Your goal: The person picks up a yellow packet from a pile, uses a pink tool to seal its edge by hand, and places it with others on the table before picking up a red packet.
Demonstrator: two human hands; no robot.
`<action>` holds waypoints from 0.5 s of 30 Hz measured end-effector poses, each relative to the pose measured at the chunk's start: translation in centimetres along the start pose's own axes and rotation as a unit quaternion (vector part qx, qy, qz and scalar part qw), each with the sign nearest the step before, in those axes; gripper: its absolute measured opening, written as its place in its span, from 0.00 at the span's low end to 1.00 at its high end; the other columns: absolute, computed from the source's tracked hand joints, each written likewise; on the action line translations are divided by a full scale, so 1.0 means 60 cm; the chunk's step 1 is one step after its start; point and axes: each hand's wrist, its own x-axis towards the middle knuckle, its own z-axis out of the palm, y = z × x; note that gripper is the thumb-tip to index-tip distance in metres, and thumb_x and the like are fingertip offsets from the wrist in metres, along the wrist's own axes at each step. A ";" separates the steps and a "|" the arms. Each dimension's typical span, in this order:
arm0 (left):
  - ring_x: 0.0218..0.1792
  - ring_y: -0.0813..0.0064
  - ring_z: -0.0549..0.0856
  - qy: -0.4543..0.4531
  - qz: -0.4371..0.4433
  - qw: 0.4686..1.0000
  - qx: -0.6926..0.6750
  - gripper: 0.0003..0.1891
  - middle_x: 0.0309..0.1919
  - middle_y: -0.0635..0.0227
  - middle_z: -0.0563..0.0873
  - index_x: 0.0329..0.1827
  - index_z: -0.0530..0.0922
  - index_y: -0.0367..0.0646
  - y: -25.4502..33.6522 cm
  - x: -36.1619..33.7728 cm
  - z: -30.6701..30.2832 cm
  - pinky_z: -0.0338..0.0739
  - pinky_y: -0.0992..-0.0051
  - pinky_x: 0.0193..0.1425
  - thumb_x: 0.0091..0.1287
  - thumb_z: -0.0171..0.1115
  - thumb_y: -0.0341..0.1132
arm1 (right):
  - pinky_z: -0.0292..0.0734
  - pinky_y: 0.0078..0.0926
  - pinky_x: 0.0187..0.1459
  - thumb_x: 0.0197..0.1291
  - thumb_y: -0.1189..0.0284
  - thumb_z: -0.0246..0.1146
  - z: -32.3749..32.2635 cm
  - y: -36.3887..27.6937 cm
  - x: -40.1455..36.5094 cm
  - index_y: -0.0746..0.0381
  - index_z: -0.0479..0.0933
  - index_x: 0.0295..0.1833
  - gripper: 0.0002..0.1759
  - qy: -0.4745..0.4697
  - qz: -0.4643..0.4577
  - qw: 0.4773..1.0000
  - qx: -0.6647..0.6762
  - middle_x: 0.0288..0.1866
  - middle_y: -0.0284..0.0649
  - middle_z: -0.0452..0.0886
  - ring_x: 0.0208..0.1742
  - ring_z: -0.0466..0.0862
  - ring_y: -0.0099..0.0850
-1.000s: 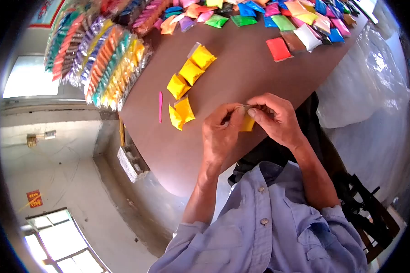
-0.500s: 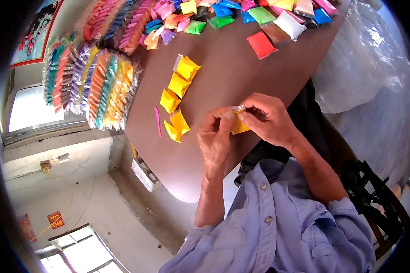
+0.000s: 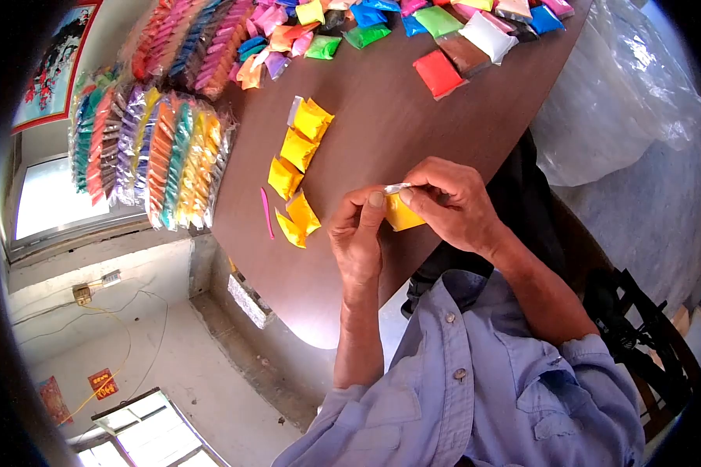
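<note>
A small yellow packet (image 3: 404, 215) with a clear top edge is held between my two hands, over the near side of the brown table (image 3: 382, 117). My left hand (image 3: 358, 233) pinches one end of the clear edge between thumb and fingers. At the other end, my right hand (image 3: 453, 204) pinches the same edge, and the yellow part hangs below. To the left, several yellow packets (image 3: 297, 149) lie in a curved row. A thin pink stick (image 3: 267, 213) rests beside the row's lower end.
Packets of many colours (image 3: 366, 15) are heaped at the far edge, with a red packet (image 3: 438, 74) nearer me. Bundled strips of coloured packets (image 3: 148, 152) stand at the left. Large clear plastic sheeting (image 3: 615, 101) hangs off the right side.
The yellow packet now shows more of its front below my fingers, and its clear edge is stretched straighter between my hands. The whole view has shifted slightly.
</note>
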 end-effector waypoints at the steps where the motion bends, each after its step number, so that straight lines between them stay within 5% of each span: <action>1: 0.41 0.85 0.81 0.000 0.000 1.000 0.000 0.08 0.40 0.72 0.88 0.50 0.87 0.38 -0.002 0.001 -0.002 0.76 0.81 0.50 0.76 0.67 0.33 | 0.77 0.27 0.32 0.67 0.73 0.69 0.001 0.001 0.000 0.66 0.82 0.41 0.06 -0.001 -0.006 1.000 -0.008 0.33 0.40 0.82 0.30 0.83 0.27; 15: 0.39 0.85 0.82 -0.023 -0.001 1.000 -0.011 0.08 0.39 0.74 0.88 0.49 0.87 0.39 -0.011 0.009 -0.011 0.76 0.81 0.50 0.76 0.68 0.34 | 0.79 0.27 0.32 0.67 0.71 0.69 -0.001 -0.002 0.000 0.66 0.82 0.41 0.08 -0.006 0.005 1.000 -0.017 0.33 0.41 0.83 0.29 0.84 0.29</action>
